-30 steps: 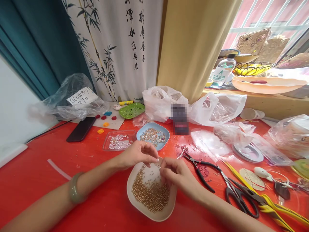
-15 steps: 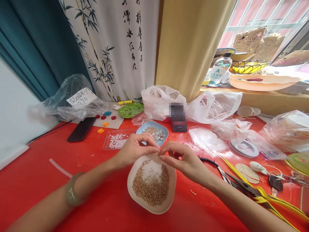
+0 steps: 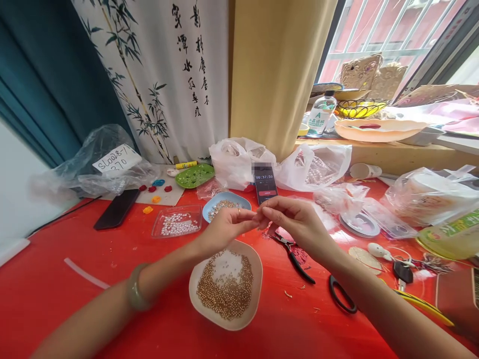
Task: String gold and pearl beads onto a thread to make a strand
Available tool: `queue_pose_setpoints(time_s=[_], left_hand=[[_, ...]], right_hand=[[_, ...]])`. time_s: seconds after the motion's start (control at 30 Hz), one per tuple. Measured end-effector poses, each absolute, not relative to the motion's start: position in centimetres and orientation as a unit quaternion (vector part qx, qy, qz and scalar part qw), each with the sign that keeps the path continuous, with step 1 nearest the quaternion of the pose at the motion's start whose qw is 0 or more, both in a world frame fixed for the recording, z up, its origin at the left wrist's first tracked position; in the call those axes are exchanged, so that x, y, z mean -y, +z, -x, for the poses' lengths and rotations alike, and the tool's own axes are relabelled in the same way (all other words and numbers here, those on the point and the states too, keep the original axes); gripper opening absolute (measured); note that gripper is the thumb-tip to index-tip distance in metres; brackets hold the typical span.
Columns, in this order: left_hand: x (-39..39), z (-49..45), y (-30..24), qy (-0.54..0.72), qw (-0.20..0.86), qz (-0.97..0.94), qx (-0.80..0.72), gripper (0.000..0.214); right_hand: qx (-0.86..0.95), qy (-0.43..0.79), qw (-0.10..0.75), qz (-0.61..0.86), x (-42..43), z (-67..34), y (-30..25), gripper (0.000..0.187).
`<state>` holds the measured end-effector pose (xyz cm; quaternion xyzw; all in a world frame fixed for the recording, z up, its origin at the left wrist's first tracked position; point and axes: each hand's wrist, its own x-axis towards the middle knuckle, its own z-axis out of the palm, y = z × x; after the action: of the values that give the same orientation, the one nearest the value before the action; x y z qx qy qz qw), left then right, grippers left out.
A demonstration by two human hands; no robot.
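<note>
Left hand [image 3: 224,228] and right hand [image 3: 295,219] moved forward, fingers [image 3: 245,216] pinched beyond the bowl [image 3: 256,294]; I can't tell on what. Beads [image 3: 224,295] lie inside it, pliers [image 3: 298,268] to its right.

Metallic, pearly and plastic finishes

Surface [image 3: 299,324]: smooth, glossy. Near edge, centre: gold beads [image 3: 224,296], metallic sheen, in a smooth bowl [image 3: 256,284]. Towards far edge: pearly beads [image 3: 177,224] in a glossy clear-plastic tray [image 3: 155,227]; thin, crinkled plastic bag [image 3: 232,165].

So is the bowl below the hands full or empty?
Neither: the bowl is partly filled. Gold beads cover much of its bottom, but white shows through toward the far side.
</note>
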<state>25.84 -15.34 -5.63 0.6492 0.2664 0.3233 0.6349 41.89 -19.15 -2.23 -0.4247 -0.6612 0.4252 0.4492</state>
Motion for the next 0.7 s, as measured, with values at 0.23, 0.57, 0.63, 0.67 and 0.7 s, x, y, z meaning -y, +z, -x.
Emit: queue_pose_setpoints(time_s=[0.23,0.57,0.63,0.67,0.7], left_hand=[[14.0,-27.3,-6.5,0.314,0.625,-0.653,-0.290,0.011],[13.3,-27.3,-4.0,0.408,0.734,-0.479,-0.256,0.008],[12.7,-26.9,-4.0,0.444,0.723,-0.459,-0.264,0.007],[12.4,-26.7,-4.1,0.462,0.712,-0.455,-0.270,0.007],[12.0,-26.5,-4.3,0.478,0.699,-0.455,-0.275,0.007]], right_hand=[[0.598,0.388,0.547,0.438,18.8,-42.8,-2.1,0.014],[0.484,0.617,0.491,0.379,16.9,-42.6,-5.5,0.033],[0.443,0.714,0.415,0.348,16.7,-42.2,-6.7,0.037],[0.425,0.748,0.386,0.334,16.8,-42.0,-7.1,0.036],[0.406,0.769,0.370,0.327,16.8,-41.8,-7.4,0.035]])
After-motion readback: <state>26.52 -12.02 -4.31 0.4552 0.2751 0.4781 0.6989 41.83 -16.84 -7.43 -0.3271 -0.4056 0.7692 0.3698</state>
